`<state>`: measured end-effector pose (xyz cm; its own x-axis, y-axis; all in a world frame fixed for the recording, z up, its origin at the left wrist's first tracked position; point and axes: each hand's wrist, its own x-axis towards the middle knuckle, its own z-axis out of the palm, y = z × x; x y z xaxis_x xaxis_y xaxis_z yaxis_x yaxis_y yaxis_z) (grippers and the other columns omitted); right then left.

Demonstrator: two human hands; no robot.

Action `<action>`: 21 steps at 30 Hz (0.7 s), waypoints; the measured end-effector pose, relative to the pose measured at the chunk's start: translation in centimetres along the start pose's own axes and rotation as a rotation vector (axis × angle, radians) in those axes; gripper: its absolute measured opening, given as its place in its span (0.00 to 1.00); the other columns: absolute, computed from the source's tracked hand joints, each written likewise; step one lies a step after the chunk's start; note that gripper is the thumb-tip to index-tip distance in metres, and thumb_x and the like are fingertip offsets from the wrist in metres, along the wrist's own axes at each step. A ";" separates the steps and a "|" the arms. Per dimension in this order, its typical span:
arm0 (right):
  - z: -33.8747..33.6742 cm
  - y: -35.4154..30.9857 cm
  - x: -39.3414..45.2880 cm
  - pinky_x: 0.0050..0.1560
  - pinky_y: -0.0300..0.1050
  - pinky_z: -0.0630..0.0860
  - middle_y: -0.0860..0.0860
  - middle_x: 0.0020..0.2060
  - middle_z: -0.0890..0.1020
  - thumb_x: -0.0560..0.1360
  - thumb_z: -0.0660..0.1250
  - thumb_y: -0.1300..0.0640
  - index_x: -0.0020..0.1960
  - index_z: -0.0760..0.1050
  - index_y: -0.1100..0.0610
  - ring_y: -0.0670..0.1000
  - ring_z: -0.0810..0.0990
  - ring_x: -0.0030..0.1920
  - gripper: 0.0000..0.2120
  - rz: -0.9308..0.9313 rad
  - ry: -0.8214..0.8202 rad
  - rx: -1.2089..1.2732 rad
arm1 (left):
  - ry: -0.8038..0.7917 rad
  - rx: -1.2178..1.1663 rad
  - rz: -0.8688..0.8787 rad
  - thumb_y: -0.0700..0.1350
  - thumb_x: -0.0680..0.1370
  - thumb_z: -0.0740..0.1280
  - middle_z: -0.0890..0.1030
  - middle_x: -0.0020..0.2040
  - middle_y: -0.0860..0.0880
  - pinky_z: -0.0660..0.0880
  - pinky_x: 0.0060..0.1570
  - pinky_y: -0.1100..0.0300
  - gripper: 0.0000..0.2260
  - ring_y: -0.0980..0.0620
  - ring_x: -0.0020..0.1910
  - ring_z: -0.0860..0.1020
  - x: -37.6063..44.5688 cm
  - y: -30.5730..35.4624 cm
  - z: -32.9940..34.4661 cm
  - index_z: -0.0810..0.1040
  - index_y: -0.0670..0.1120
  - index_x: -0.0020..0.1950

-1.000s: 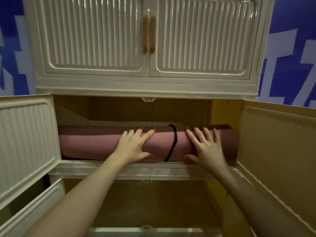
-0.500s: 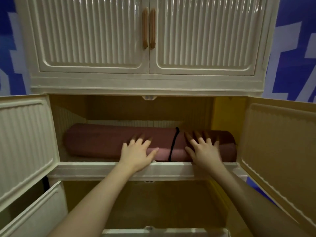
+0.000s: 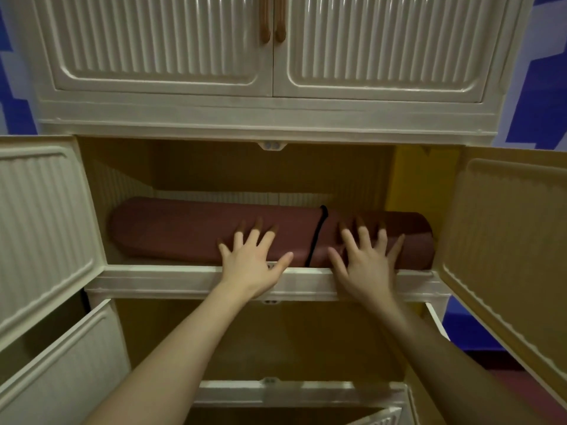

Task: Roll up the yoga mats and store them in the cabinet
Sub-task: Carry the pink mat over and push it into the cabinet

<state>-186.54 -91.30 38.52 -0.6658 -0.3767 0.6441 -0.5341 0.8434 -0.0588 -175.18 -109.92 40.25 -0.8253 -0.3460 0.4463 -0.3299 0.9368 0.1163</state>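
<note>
Fingers of my left hand (image 3: pixel 251 265) and right hand (image 3: pixel 366 265) spread straight, tips against the rolled mat (image 3: pixel 184 231) lying inside the cabinet (image 3: pixel 267 118); a black strap (image 3: pixel 317 234) runs between my hands.

A home storage spot — cream ribbed-door cabinet (image 3: pixel 276 118) against a blue wall (image 3: pixel 546 72).

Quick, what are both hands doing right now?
Left hand: open, fingers spread, pressing on the mat.
Right hand: open, fingers spread, pressing on the mat.

left hand (image 3: pixel 252 265): fingers spread, straight | right hand (image 3: pixel 366 265): fingers spread, straight
</note>
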 end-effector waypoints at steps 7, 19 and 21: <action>-1.8 -5.2 1.4 0.67 0.75 0.43 0.51 0.77 0.57 0.79 0.45 0.36 0.75 0.58 0.43 0.62 0.52 0.75 0.27 -0.137 -0.076 0.033 | -0.057 0.037 0.077 0.66 0.78 0.49 0.51 0.78 0.55 0.52 0.69 0.34 0.28 0.46 0.75 0.51 -0.6 -2.0 -1.4 0.51 0.59 0.77; -1.3 -3.6 -1.6 0.64 0.77 0.55 0.54 0.71 0.69 0.76 0.44 0.36 0.73 0.66 0.47 0.63 0.65 0.70 0.31 -0.148 -0.114 -0.057 | -0.052 0.073 -0.184 0.74 0.73 0.44 0.45 0.79 0.47 0.44 0.69 0.31 0.37 0.39 0.77 0.43 0.4 -5.9 -1.5 0.45 0.59 0.78; -0.8 -3.3 -2.4 0.62 0.78 0.57 0.56 0.72 0.62 0.78 0.48 0.37 0.75 0.60 0.50 0.63 0.58 0.72 0.30 -0.002 -0.088 -0.030 | -0.018 0.070 -0.187 0.74 0.72 0.44 0.45 0.79 0.48 0.45 0.69 0.30 0.37 0.40 0.77 0.42 0.0 -5.7 -1.2 0.45 0.59 0.78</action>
<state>-182.74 -92.82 37.79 -0.7090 -0.4091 0.5745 -0.5201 0.8534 -0.0341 -172.74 -115.25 40.66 -0.7545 -0.5153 0.4065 -0.5088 0.8504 0.1337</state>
